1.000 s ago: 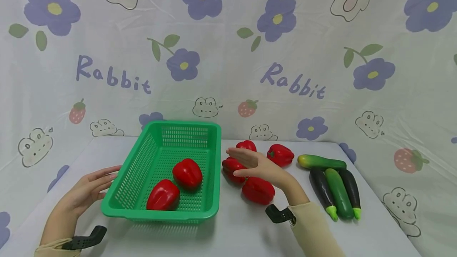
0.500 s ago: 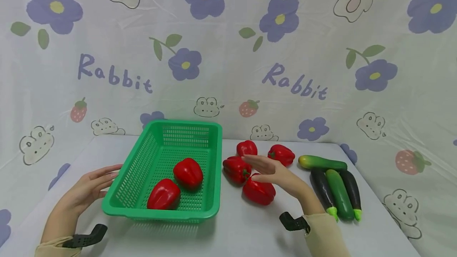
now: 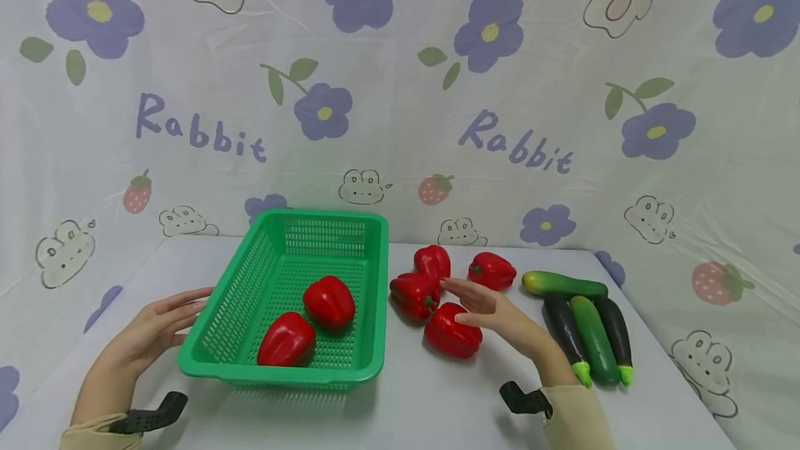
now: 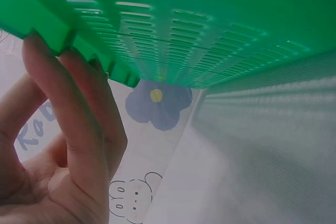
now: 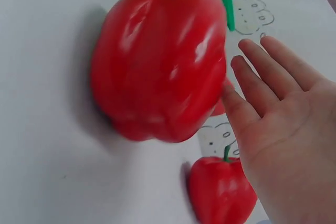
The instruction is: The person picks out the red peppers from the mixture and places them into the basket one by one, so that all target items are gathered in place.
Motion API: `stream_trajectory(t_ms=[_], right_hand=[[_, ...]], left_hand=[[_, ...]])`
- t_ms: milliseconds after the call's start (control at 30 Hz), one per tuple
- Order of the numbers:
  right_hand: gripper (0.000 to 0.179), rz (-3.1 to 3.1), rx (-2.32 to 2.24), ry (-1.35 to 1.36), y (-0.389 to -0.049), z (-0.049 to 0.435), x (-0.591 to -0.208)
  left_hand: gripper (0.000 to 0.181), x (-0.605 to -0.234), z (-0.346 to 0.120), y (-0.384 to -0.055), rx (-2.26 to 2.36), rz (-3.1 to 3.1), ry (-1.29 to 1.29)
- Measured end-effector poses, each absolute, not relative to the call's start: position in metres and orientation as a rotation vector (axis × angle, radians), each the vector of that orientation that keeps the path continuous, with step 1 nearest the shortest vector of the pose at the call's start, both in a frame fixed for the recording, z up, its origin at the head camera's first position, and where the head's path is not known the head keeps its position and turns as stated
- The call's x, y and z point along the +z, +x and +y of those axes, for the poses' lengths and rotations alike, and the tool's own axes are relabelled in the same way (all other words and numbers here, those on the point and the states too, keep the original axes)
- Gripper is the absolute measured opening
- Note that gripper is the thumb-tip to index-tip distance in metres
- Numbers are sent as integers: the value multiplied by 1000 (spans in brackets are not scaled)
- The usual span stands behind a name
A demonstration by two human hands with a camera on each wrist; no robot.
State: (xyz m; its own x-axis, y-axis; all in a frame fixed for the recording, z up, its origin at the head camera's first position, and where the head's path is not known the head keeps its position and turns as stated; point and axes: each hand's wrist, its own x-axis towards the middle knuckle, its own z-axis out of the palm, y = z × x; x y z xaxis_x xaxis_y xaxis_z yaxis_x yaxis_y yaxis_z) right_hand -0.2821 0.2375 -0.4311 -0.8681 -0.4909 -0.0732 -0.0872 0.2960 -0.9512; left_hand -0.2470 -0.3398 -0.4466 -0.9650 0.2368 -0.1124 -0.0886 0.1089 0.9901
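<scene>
My left hand (image 3: 148, 330) is at the left side of a green plastic basket (image 3: 377, 311), its fingertips (image 4: 34, 51) right at the rim's underside in the left wrist view. Two red bell peppers, a near one (image 3: 286, 341) and a farther one (image 3: 329, 303), lie inside the basket. My right hand (image 3: 509, 318), fingers extended and holding nothing, hovers over the nearest loose red bell pepper (image 3: 451, 333). In the right wrist view that bell pepper (image 5: 160, 64) looms large beside the fingers.
More red bell peppers (image 3: 415, 295) lie right of the basket, two of them toward the back. Farther right, a yellow-green cucumber-like vegetable (image 3: 562, 284) lies behind two dark eggplants (image 3: 564, 332) and a green one (image 3: 592, 339). A printed cloth (image 3: 400, 123) hangs behind the white table (image 3: 425, 408).
My right hand has moved right and a little toward me, away from the basket's edge to above the nearest loose bell pepper. The left hand and the basket stay put.
</scene>
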Motion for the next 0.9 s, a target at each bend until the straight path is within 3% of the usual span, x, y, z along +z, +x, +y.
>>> stream_trajectory(t_ms=[900], right_hand=[[73, 2251, -1547, -270, -279, 241, -471]], left_hand=[[29, -445, -336, -246, 1984, 2125, 102]])
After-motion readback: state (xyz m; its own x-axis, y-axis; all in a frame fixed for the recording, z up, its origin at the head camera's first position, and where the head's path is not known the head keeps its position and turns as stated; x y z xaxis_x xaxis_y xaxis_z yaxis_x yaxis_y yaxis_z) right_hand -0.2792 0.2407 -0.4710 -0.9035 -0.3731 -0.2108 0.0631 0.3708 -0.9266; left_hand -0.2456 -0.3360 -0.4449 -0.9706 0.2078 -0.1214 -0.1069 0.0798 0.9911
